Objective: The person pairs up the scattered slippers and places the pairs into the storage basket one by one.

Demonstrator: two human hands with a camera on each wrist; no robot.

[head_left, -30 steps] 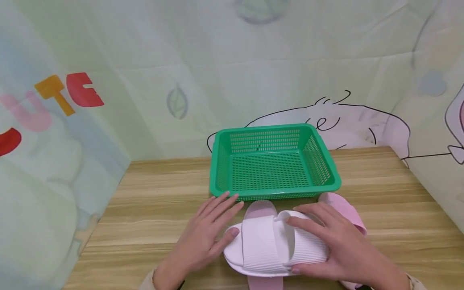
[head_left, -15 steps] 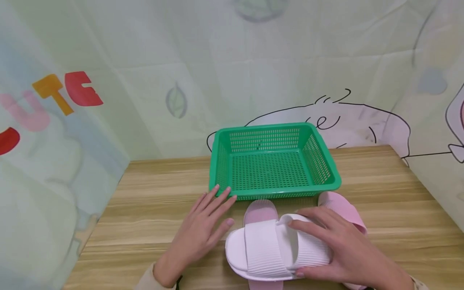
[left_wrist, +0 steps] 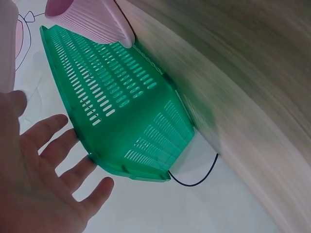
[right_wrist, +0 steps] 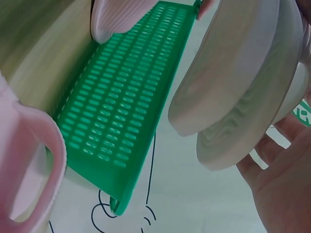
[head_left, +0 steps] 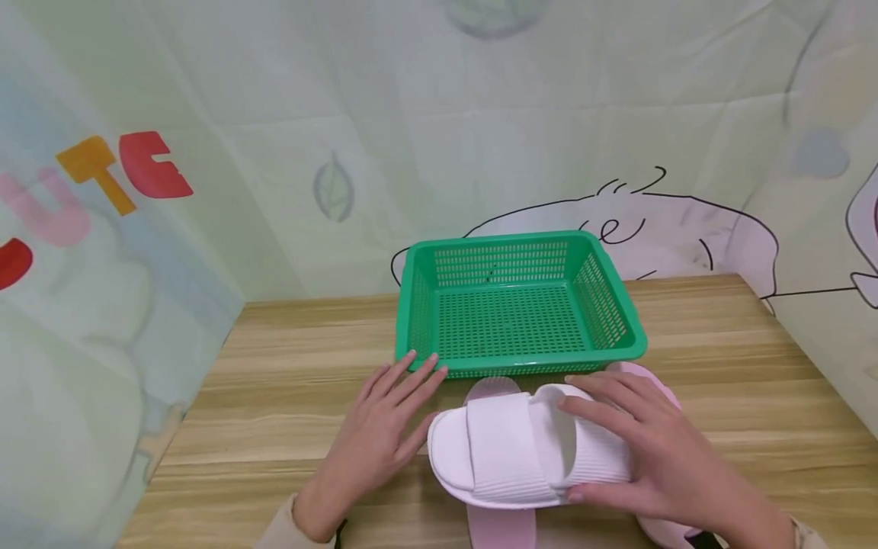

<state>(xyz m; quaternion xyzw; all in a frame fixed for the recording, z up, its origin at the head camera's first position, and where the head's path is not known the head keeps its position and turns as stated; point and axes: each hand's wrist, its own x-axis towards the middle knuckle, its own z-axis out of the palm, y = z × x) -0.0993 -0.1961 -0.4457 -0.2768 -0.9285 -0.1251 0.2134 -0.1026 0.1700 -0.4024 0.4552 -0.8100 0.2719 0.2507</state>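
My right hand (head_left: 658, 450) grips a pair of white slippers (head_left: 504, 450), fitted together with toes pointing opposite ways. In the right wrist view, the two slippers' pale soles (right_wrist: 223, 73) lie against each other. They hang over a pink slipper (head_left: 501, 526) on the table, hiding its middle. A second pink slipper (head_left: 645, 374) is largely covered by my right hand. My left hand (head_left: 373, 435) is spread with straight fingers, their tips at the front left rim of a green basket (head_left: 521, 362). Its thumb lies close to a white slipper's toe.
The green plastic basket has slotted walls and stands at the back of the wooden table (head_left: 295, 381), with nothing inside. Behind and beside the table hangs a printed cloth (head_left: 274, 191) with cartoon drawings and letters.
My left hand has drawn away from the white slippers to the basket's front left rim. My right hand has raised the white slippers slightly and moved them a little to the right.
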